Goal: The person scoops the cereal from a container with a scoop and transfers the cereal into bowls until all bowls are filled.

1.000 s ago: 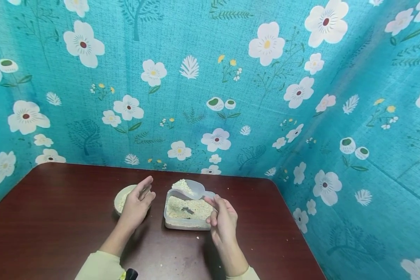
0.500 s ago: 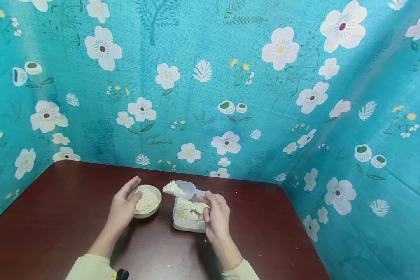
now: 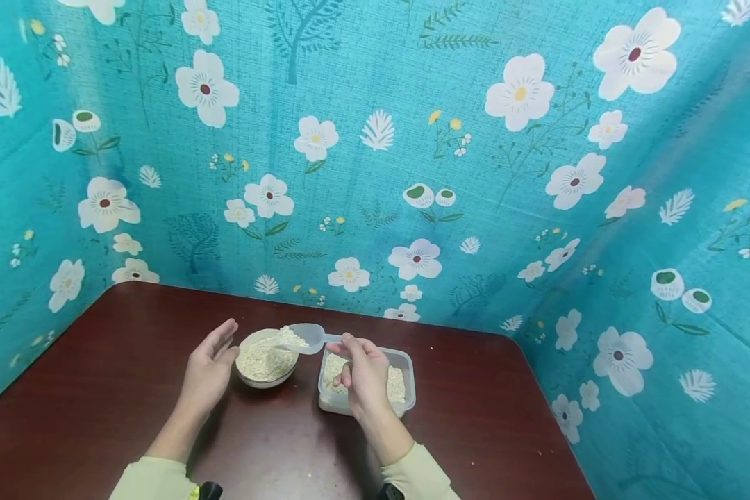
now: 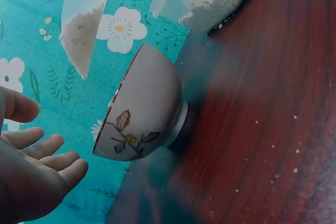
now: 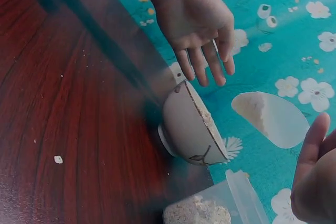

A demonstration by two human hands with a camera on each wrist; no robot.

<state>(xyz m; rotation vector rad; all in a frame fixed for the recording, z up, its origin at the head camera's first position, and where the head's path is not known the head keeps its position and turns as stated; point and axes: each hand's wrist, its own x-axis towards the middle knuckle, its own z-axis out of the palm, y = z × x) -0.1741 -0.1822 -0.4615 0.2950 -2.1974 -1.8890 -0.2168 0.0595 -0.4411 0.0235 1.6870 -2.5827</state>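
My right hand (image 3: pixel 367 378) holds a translucent plastic scoop (image 3: pixel 313 336) by its handle. Pale flakes that look like oats fill the tip of the scoop, which hangs over the right side of a bowl (image 3: pixel 266 381). That bowl is mostly full of the same flakes; a brown leaf pattern (image 4: pixel 128 137) shows on its outside in the left wrist view. Left of it is my left hand (image 3: pixel 203 375), fingers extended, palm towards the bowl and apart from it. Beneath my right hand stands a clear plastic container (image 3: pixel 410 389) holding more flakes, partly hidden by the hand.
Everything stands on a dark red-brown wooden table (image 3: pixel 275 444). A few loose flakes (image 5: pixel 58 159) are scattered on its surface. Behind and to the right hangs a turquoise flowered cloth (image 3: pixel 362 208).
My right hand has carried the loaded scoop left from above the container to over the bowl. The left hand has drawn away from in front of the bowl to its left side.
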